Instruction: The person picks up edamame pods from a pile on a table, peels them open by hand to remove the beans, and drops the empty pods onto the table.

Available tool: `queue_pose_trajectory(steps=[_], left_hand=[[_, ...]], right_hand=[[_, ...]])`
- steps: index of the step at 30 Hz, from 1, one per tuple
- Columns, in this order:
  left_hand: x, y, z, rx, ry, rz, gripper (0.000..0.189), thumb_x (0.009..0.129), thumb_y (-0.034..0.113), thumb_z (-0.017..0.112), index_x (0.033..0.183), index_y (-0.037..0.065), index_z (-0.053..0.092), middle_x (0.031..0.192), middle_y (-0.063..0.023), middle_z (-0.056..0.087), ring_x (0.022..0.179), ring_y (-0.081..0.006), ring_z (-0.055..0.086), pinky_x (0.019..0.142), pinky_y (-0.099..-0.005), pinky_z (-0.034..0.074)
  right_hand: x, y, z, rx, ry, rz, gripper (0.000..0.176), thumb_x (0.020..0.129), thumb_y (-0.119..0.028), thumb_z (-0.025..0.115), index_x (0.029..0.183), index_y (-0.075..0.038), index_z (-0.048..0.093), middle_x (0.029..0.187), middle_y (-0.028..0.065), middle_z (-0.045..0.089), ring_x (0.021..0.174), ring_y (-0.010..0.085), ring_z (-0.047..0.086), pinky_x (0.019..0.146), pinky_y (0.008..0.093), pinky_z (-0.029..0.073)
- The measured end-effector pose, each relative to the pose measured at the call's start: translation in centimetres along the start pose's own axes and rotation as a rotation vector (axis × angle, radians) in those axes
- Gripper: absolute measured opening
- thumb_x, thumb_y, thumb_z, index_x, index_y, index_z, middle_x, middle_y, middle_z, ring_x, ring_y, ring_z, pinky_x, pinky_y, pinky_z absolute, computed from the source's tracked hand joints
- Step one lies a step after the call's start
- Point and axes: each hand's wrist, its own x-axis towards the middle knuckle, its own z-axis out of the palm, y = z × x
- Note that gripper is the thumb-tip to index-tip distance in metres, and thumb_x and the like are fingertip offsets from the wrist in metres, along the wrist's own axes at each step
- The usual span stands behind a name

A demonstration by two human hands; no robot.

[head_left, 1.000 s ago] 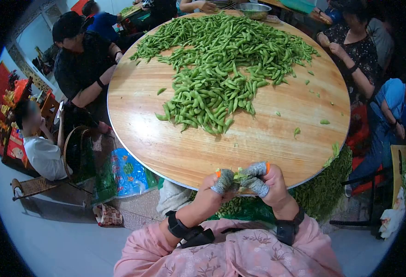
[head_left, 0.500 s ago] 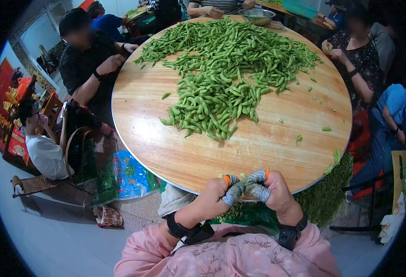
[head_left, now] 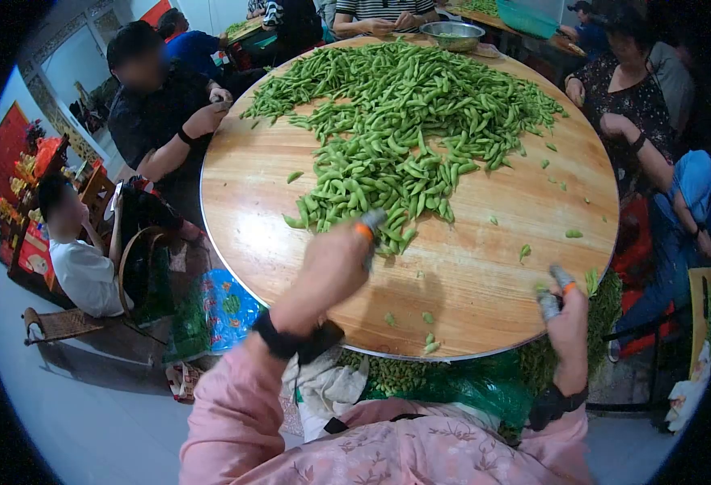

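A big heap of green soybean pods covers the far and middle part of a round wooden table. My left hand reaches over the table to the near edge of the heap. Its grey-covered fingertips are smeared by motion, so their grip cannot be made out. At the table's right edge is my right hand, two fingers in grey covers with orange bands. A small green piece, apparently a soybean pod, shows between those fingertips. Several loose green bits lie near the front edge.
Below the front edge are shelled beans and green plastic; pod shells pile up at the right. A metal bowl stands at the far edge. Other people sit around the table, and a seated person is at the left.
My hands have come apart from in front of my body. The left went forward to the pods, the right out to the table's right edge. Green bits now show near the front edge.
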Motion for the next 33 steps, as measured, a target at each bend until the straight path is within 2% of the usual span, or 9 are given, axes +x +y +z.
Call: queue_pose_trajectory(steps=[1, 2, 6, 16, 17, 20, 24, 28, 33], left_hand=[[1.6, -2.0, 0.6, 0.059, 0.079, 0.063, 0.022, 0.067, 0.002, 0.049, 0.088, 0.005, 0.052, 0.075, -0.0148, 0.05, 0.065, -0.0319, 0.052, 0.053, -0.0404, 0.042], [3.0, -2.8, 0.1, 0.212, -0.02, 0.047, 0.033, 0.067, 0.001, 0.048, 0.099, 0.006, 0.05, 0.079, -0.0157, 0.05, 0.072, -0.0333, 0.051, 0.059, -0.0402, 0.041], [6.5, -5.0, 1.4, 0.296, -0.027, 0.065, 0.013, 0.066, 0.005, 0.05, 0.078, 0.001, 0.052, 0.071, -0.0156, 0.051, 0.069, -0.0324, 0.052, 0.059, -0.0396, 0.041], [3.2, -4.1, 3.0, 0.292, 0.048, 0.217, 0.006, 0.067, 0.004, 0.048, 0.068, 0.003, 0.053, 0.064, -0.014, 0.052, 0.063, -0.0299, 0.054, 0.053, -0.0383, 0.04], [2.8, -4.2, 2.8, 0.294, -0.108, 0.123, 0.006, 0.065, 0.005, 0.05, 0.07, 0.002, 0.054, 0.065, -0.0155, 0.053, 0.064, -0.0312, 0.054, 0.054, -0.0393, 0.041], [1.3, -4.2, 1.4, 0.022, -0.127, 0.023, 0.011, 0.065, 0.004, 0.05, 0.075, 0.003, 0.056, 0.065, -0.0177, 0.053, 0.064, -0.0339, 0.053, 0.054, -0.0393, 0.041], [1.0, -5.2, 0.5, 0.01, 0.088, -0.081, 0.009, 0.065, 0.01, 0.054, 0.068, 0.001, 0.054, 0.062, -0.0185, 0.054, 0.062, -0.0354, 0.053, 0.054, -0.0405, 0.042], [3.3, -4.6, 1.4, 0.156, 0.06, -0.182, 0.011, 0.064, 0.012, 0.055, 0.069, 0.002, 0.055, 0.065, -0.0176, 0.056, 0.063, -0.0334, 0.055, 0.055, -0.0399, 0.043], [6.0, -4.6, 3.0, 0.295, -0.042, -0.194, 0.014, 0.064, 0.016, 0.056, 0.071, 0.004, 0.056, 0.066, -0.0168, 0.056, 0.065, -0.0325, 0.056, 0.056, -0.0394, 0.044]], right_hand=[[-0.2, 0.5, -1.1, -0.053, 0.046, 0.008, 0.032, 0.072, 0.0, 0.053, 0.103, 0.003, 0.051, 0.073, 0.0021, 0.054, 0.064, 0.0076, 0.046, 0.059, 0.019, 0.039], [-0.4, 1.0, -1.8, -0.105, 0.092, 0.017, 0.034, 0.071, 0.001, 0.054, 0.105, 0.003, 0.05, 0.073, 0.0018, 0.053, 0.062, 0.0075, 0.045, 0.058, 0.0186, 0.038], [-1.4, 2.4, -1.9, -0.028, 0.149, -0.011, 0.033, 0.071, 0.001, 0.054, 0.104, 0.002, 0.051, 0.073, 0.0003, 0.05, 0.061, 0.0073, 0.042, 0.057, 0.0184, 0.037], [-2.4, -0.8, 2.3, 0.269, -0.106, 0.025, 0.029, 0.071, 0.003, 0.054, 0.1, 0.002, 0.053, 0.082, 0.0033, 0.056, 0.071, 0.0091, 0.051, 0.067, 0.0215, 0.042], [-2.5, -1.3, 2.9, 0.268, -0.137, 0.028, 0.029, 0.07, 0.004, 0.054, 0.099, 0.002, 0.053, 0.083, 0.006, 0.058, 0.073, 0.0105, 0.053, 0.068, 0.0225, 0.043], [-2.6, -2.4, 4.0, 0.262, -0.178, -0.054, 0.028, 0.07, 0.005, 0.053, 0.097, 0.003, 0.054, 0.083, 0.0086, 0.059, 0.074, 0.0115, 0.054, 0.068, 0.0224, 0.043], [-2.6, -2.7, 4.4, 0.321, -0.209, -0.002, 0.027, 0.069, 0.004, 0.055, 0.096, 0.004, 0.054, 0.085, 0.0111, 0.06, 0.075, 0.0131, 0.055, 0.068, 0.0236, 0.043], [-2.6, -3.6, 4.7, 0.352, -0.227, 0.062, 0.026, 0.069, 0.004, 0.054, 0.096, 0.005, 0.054, 0.085, 0.0117, 0.06, 0.076, 0.0133, 0.055, 0.069, 0.024, 0.044], [-3.1, -3.1, 5.1, 0.279, -0.247, -0.039, 0.025, 0.07, 0.005, 0.053, 0.095, 0.005, 0.054, 0.085, 0.0112, 0.059, 0.076, 0.0129, 0.055, 0.069, 0.0236, 0.044]])
